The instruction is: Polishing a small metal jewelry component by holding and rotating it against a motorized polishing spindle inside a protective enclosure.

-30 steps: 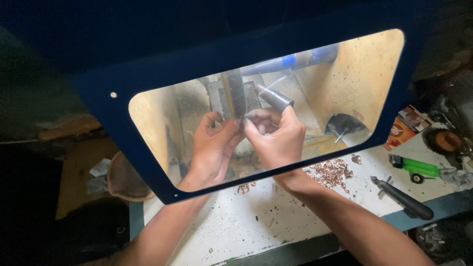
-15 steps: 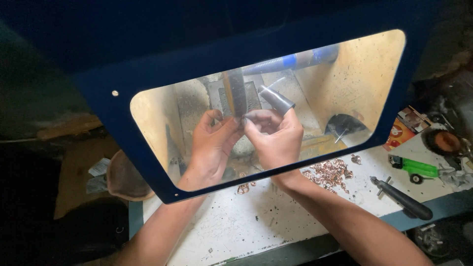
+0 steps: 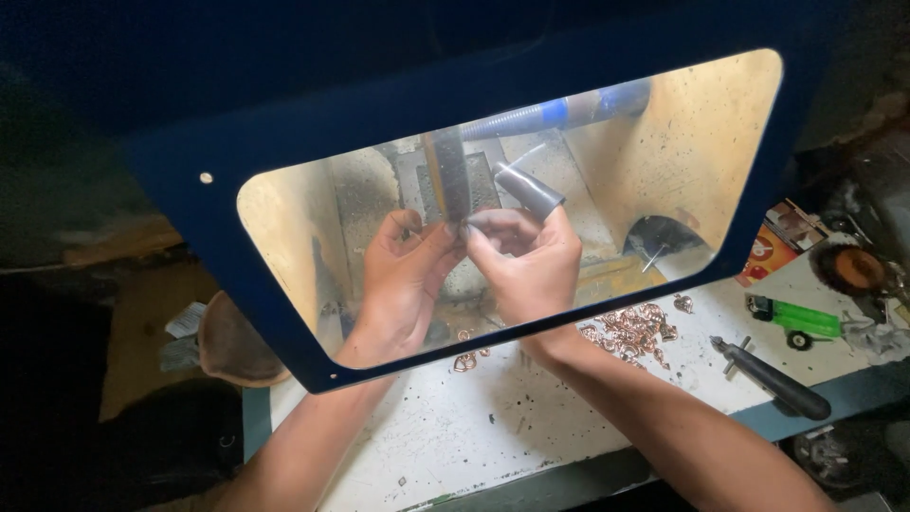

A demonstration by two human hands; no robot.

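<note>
Behind a clear window in a dark blue shield (image 3: 284, 313), my left hand (image 3: 403, 275) and my right hand (image 3: 531, 261) meet with fingertips together. They pinch a small piece against a narrow spinning wheel (image 3: 453, 180); the piece itself is hidden by my fingers. A grey sleeve covers my right index finger (image 3: 529, 192). A heap of small copper heart-shaped pieces (image 3: 633, 327) lies on the white bench just right of my right wrist.
A black-handled tool (image 3: 773, 381) lies at the right bench edge. A green lighter (image 3: 801, 322) and an orange box (image 3: 763, 254) sit beyond it. A brown round wheel (image 3: 853, 268) is at far right. A blue-handled shaft (image 3: 559, 114) runs behind the wheel.
Both hands have stayed at the wheel, with only slight shifts of the fingers.
</note>
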